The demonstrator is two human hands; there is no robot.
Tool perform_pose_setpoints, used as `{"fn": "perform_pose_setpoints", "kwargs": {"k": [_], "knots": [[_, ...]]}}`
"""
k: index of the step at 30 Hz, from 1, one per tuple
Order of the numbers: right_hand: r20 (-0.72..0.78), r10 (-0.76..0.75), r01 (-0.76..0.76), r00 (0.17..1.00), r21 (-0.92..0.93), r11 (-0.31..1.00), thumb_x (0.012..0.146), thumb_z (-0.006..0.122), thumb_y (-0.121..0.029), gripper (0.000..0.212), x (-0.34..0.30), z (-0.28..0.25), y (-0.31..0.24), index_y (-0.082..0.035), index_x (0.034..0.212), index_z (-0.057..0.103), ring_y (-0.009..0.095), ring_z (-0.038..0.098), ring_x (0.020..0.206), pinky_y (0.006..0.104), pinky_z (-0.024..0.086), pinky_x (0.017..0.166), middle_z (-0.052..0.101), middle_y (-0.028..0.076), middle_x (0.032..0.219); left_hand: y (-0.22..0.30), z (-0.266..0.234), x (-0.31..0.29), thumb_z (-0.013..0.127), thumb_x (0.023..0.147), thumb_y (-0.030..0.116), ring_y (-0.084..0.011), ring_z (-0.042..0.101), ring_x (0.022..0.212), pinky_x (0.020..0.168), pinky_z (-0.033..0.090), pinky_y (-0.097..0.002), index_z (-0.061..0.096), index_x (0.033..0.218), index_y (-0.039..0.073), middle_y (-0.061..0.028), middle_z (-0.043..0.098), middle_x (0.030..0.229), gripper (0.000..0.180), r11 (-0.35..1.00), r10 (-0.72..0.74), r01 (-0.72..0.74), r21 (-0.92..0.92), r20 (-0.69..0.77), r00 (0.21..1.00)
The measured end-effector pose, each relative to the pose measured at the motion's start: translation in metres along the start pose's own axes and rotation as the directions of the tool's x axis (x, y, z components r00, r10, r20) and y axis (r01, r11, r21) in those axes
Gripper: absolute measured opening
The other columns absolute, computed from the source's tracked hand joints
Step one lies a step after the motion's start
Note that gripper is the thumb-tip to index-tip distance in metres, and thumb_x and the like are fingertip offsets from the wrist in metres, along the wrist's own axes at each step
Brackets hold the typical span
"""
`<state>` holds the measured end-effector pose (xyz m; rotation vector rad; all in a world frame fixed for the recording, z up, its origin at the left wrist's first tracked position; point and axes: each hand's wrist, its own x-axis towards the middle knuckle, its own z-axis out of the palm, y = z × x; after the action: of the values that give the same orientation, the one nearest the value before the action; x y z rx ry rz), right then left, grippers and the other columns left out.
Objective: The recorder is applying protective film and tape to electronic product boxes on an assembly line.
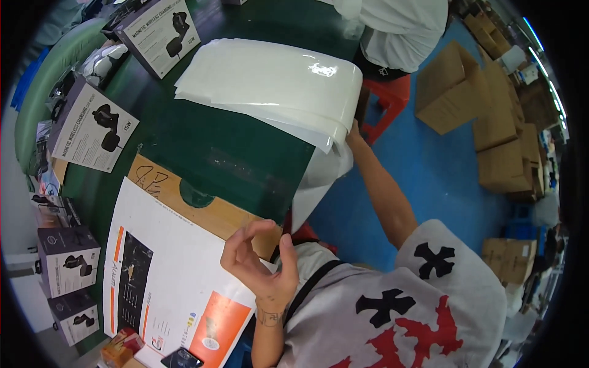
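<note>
My left hand [261, 264] is raised over the near edge of the table, its fingers curved and apart from the thumb, with nothing between them. Beneath and beside it lies a large white printed sheet [172, 270] with orange and black panels. It partly covers a light brown board [202, 211] that has a rounded notch. My right arm stretches forward to the right end of a stack of glossy white sheets [270, 76]. There my right hand [353, 133] is mostly hidden at the sheets' edge, its fingers out of sight. A looser white sheet [322, 178] hangs off the table below.
Grey-and-white product boxes [95, 126] stand along the left of the dark green table [245, 153]. A phone [182, 359] lies at the bottom. Another person in white [399, 30] sits at the far side above a red stool [389, 98]. Cardboard cartons [451, 89] stand on the blue floor.
</note>
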<state>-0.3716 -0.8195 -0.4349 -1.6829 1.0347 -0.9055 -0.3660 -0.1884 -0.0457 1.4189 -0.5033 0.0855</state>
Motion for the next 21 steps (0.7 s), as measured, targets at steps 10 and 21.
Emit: {"fn": "perform_pose_setpoints", "kwargs": {"k": [10,21], "knots": [[0.084,-0.574,0.562,0.815,-0.358,0.745,0.092,0.072,-0.014,0.018,-0.167,0.030,-0.403,-0.002,0.104,0.077,0.021,0.069,0.080,0.0314,0.054,0.074,0.079,0.009,0.098,0.015,-0.044,-0.010,0.065,0.086,-0.005,-0.0233,0.063,0.092,0.095,0.047,-0.0354,0.034,0.145,0.007,-0.0129,0.066,0.102,0.067,0.935,-0.326,0.349,0.064,-0.233,0.916],[0.695,-0.539,0.872,0.475,-0.294,0.391,0.099,0.071,-0.038,0.050,-0.226,0.161,-0.453,-0.011,0.140,0.064,0.029,0.069,0.115,0.0343,0.054,0.098,0.062,0.003,0.150,0.021,-0.050,-0.005,0.064,0.088,-0.003,-0.0230,0.063,0.090,0.089,0.049,-0.0344,0.036,0.145,0.007,-0.0124,0.067,0.099,0.065,0.881,-0.418,0.464,0.088,-0.316,0.852]]}}
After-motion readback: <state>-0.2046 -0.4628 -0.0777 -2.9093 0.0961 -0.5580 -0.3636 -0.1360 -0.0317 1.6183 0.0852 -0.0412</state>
